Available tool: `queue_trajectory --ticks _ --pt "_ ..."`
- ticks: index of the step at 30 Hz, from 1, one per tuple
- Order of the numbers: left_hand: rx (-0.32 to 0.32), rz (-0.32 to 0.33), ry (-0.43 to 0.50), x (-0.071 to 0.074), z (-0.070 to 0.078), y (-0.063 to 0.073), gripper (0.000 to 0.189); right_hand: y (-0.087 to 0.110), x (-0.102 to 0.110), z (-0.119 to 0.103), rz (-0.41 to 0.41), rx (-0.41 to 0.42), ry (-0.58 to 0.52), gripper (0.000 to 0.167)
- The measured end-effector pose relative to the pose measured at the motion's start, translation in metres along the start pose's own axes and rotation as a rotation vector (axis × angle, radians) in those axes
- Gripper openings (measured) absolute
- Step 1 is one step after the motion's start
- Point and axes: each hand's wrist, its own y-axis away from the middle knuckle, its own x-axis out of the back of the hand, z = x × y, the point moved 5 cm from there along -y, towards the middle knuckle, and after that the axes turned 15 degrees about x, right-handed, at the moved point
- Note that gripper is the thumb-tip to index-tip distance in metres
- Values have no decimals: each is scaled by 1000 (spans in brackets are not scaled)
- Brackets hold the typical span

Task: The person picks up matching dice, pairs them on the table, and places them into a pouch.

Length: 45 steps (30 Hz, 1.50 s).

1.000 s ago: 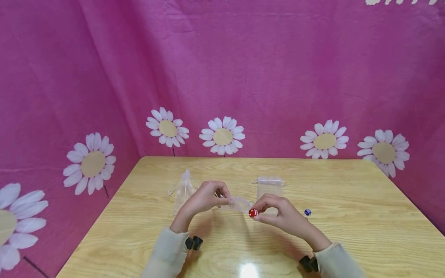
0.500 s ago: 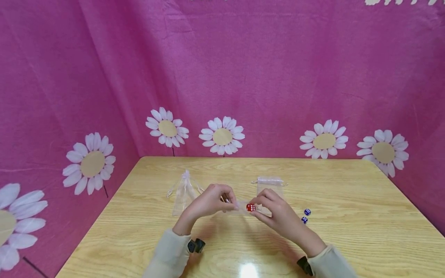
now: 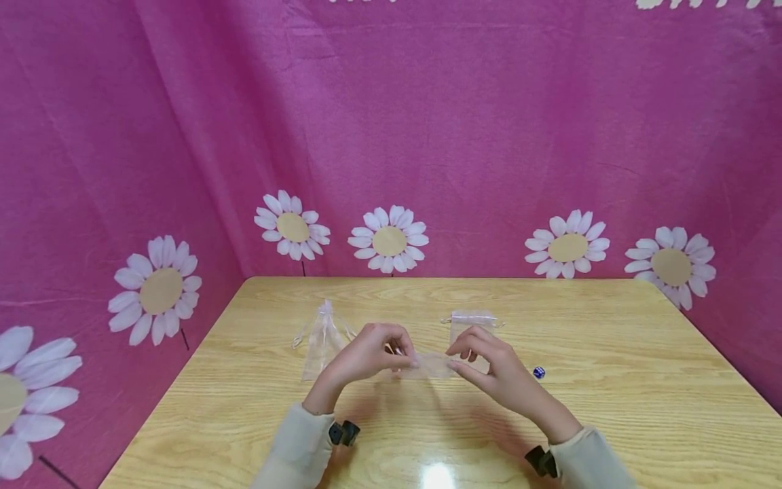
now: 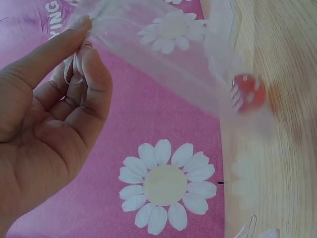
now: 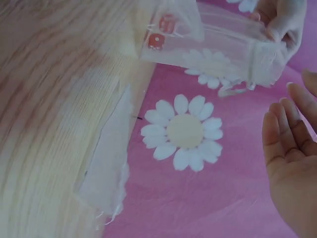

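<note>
My left hand (image 3: 375,352) pinches the drawstring end of a sheer, pale pink organza bag (image 3: 435,367) between thumb and fingertips. The bag hangs over the table, and two red dice (image 5: 156,41) show through its lower end in the right wrist view. One red die (image 4: 247,93) appears blurred in the left wrist view. Close to the bag's mouth, my right hand (image 3: 497,367) has its fingers parted and loosely bent, with nothing between them. A blue die (image 3: 539,372) lies on the table to the right of that hand.
A second organza bag (image 3: 320,346) lies on the wooden table (image 3: 611,407) at the left, its top gathered. Farther back, a third organza bag (image 3: 473,318) lies flat, partly hidden by my right hand. A pink curtain (image 3: 476,136) with daisies stands behind the table.
The red die has left my right fingers and is in the bag. My right fingers have spread. One of two blue dice seen before is now hidden behind the right hand.
</note>
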Motion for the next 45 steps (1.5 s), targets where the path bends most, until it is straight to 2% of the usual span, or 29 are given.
queue_trajectory --ticks 2,5,8,10,13,15,18,21,29,35,40,45 --pt "10 8 19 2 -1 0 7 2 4 5 13 -46 -45 25" --pt "22 2 66 4 -2 1 7 6 7 12 -22 -147 -160 34" --pt "29 -13 109 4 -2 1 8 11 4 16 -121 -249 -299 51" --pt "31 -23 125 5 -2 1 8 12 0 15 -205 -286 -351 55" --pt "34 -27 122 4 -2 1 9 12 -6 11 -300 -274 -352 41" --pt "38 -30 116 4 -2 0 9 11 -8 8 -321 -244 -318 25" --pt "43 -36 109 5 -3 0 9 9 -7 6 -304 -216 -289 6" --pt "33 -60 84 7 -4 1 10 8 -4 6 -276 -230 -267 7" --pt "20 -97 -62 17 -6 9 26 9 1 11 -222 -320 -217 6" --pt "54 -49 -38 21 -8 10 10 11 2 13 -213 -335 -213 6" --pt "89 -44 -8 25 -11 11 13 11 2 14 -219 -349 -213 6" --pt "103 -18 -7 33 -15 13 10 10 9 15 -188 -356 -173 7"
